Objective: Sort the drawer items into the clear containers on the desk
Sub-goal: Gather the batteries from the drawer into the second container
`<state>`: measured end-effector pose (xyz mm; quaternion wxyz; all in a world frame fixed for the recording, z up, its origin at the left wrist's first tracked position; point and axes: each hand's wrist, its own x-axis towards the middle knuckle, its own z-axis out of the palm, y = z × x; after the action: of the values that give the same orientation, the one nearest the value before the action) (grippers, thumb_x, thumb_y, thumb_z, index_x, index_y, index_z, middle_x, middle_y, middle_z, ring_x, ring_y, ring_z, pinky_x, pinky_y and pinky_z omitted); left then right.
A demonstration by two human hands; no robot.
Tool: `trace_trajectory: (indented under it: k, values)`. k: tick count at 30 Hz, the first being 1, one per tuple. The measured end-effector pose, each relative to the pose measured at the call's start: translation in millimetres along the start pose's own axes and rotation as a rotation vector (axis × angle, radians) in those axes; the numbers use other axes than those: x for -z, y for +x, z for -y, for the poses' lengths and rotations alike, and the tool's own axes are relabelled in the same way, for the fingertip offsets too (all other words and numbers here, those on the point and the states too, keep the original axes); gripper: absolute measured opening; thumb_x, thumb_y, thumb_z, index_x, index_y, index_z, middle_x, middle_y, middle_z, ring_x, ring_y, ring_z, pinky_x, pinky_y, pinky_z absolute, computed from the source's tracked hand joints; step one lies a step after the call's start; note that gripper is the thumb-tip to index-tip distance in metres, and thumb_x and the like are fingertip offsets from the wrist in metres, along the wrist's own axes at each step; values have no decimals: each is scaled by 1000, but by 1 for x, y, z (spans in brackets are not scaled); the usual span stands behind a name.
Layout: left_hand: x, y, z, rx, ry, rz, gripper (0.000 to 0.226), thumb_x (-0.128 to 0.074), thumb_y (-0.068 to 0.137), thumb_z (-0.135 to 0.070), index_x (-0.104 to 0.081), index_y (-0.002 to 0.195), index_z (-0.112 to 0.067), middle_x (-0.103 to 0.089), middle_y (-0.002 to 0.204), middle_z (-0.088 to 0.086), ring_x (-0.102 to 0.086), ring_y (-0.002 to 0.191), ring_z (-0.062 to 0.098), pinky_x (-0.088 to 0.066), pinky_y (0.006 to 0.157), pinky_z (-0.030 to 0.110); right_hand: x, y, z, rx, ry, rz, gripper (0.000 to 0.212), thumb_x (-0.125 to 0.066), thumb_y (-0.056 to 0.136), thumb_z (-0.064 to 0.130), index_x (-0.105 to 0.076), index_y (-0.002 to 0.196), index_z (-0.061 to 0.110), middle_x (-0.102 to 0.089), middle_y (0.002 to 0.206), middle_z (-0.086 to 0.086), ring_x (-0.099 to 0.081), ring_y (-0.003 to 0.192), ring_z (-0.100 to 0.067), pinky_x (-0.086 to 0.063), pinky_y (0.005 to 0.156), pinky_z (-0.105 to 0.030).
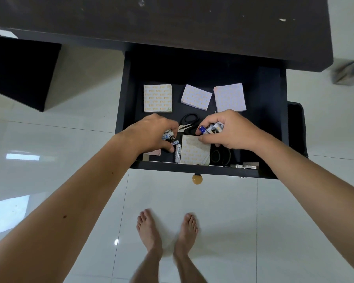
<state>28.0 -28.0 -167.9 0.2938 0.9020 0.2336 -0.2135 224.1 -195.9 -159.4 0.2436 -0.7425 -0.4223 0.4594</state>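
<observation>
Near the drawer's [123,82] front edge: gathering batteries.
Right hand [231,131] clutches several batteries [213,128]; left hand [153,133] pinches more, nearest the loose battery [178,153] lying front-to-back.

My left hand [153,132] covers most of the batteries [170,137] under it, so I can't count them, and it hides all but a corner of a pink pad [152,152]. My right hand [231,130] hides the far ends of the batteries it grips and part of the scissors [189,123]. A blurred grey shape [348,72] lies at the right edge. The counter [172,19] is cut off at the top.
</observation>
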Motion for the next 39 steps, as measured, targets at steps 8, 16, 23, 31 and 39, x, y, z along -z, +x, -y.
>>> trace_trajectory:
  k: [8,16,23,31,39]
  values:
    - [0,-1,2,6,-2,-46,22,-81,89,-39,-71,108,-33,-64,116,-2,-53,113,20,-52,93,42,3,-5,3,-57,223,30,11,-83,90,5,-80,99,10,-78,81,-14,-80,78,-24,-64,59,-37]
    - [1,-3,0,-76,-148,-115,18,-75,95,-38,-69,110,-30,-56,112,-4,-54,111,21,-48,95,39,-2,-7,13,-29,142,102,40,-75,93,-3,-77,120,26,-75,94,-4,-79,72,-22,-65,62,-34]
    - [13,-22,-1,-164,-330,-226,18,-67,101,-36,-67,115,-25,-68,112,-5,-62,100,12,-50,86,26,-9,4,26,-5,-71,142,20,-92,83,28,-73,88,25,-76,78,-2,-67,50,-9,-48,51,-19]
    - [32,-46,6,-198,-499,-357,37,-62,105,-29,-60,138,-44,-61,123,-24,-64,99,-7,-52,79,11,-35,31,43,176,-461,317,39,-89,85,34,-77,121,45,-66,115,21,-59,112,-6,-48,95,-28]
    - [30,-41,10,-189,-559,-360,22,-66,103,-26,-66,122,-38,-64,109,-24,-64,94,-7,-51,75,9,-41,38,40,321,-657,319,20,-83,90,35,-75,108,37,-62,104,6,-51,94,-11,-46,80,-33]
